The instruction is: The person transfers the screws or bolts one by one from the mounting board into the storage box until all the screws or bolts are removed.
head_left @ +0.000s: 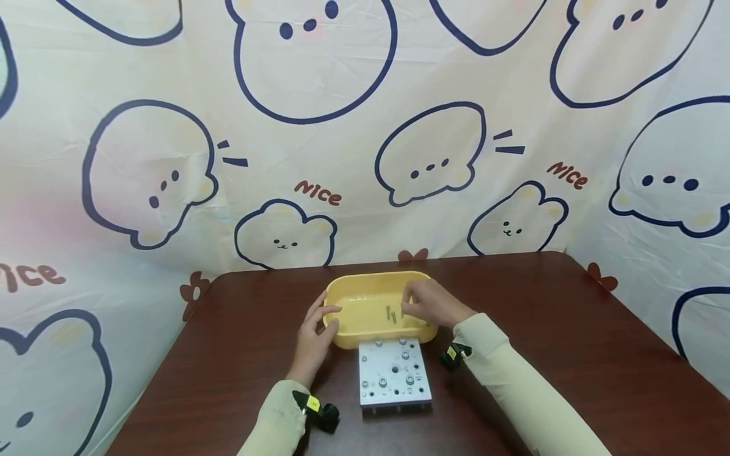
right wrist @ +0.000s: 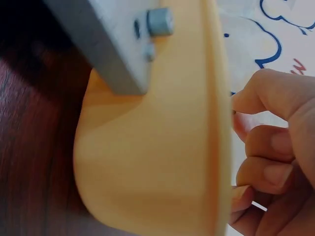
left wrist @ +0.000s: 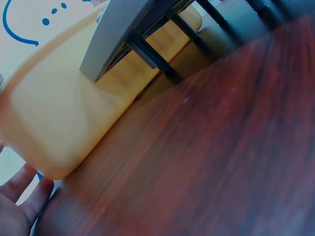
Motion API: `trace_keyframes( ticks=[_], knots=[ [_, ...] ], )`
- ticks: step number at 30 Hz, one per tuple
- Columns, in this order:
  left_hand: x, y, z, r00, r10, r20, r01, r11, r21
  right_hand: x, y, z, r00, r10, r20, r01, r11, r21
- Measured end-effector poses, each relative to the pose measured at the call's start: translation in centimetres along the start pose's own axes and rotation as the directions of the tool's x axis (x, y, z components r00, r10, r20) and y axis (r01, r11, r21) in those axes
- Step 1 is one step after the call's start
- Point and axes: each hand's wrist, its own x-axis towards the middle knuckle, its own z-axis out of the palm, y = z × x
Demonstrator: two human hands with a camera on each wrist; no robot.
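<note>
A yellow plastic tray [head_left: 356, 334] stands on the table, with a few small screws [head_left: 388, 313] lying in it. My left hand [head_left: 312, 342] holds the tray's left end, its fingers spread over the rim. In the left wrist view, fingertips [left wrist: 42, 194] rest at the tray's outer wall. Over the tray's right side, my right hand [head_left: 429, 301] pinches a screw [head_left: 402, 313] between thumb and forefinger, mostly hidden by the fingers. The right wrist view shows the other fingers [right wrist: 268, 172] curled in, beyond the tray's wall.
Right in front of the tray is a silver metal plate [head_left: 379, 367] with holes and several bolts [head_left: 383, 382] standing in it. Threaded bolt ends [left wrist: 147, 51] stick out below, holding it off the dark wooden table [head_left: 228, 380]. A cartoon-printed cloth [head_left: 353, 158] hangs behind.
</note>
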Motion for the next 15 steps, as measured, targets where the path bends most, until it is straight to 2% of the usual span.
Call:
trace_keyframes(
  ticks=[6, 15],
  knots=[
    [0.0, -0.1, 0.1, 1.0, -0.002, 0.0, 0.002, 1.0, -0.003, 0.8, 0.8, 0.7, 0.999, 0.016, 0.04, -0.017, 1.0, 0.008],
    [0.0, -0.1, 0.0, 1.0, 0.003, -0.004, -0.003, 1.0, 0.0, 1.7, 1.7, 1.5, 0.998, 0.001, 0.058, 0.003, 0.997, -0.074]
  ],
)
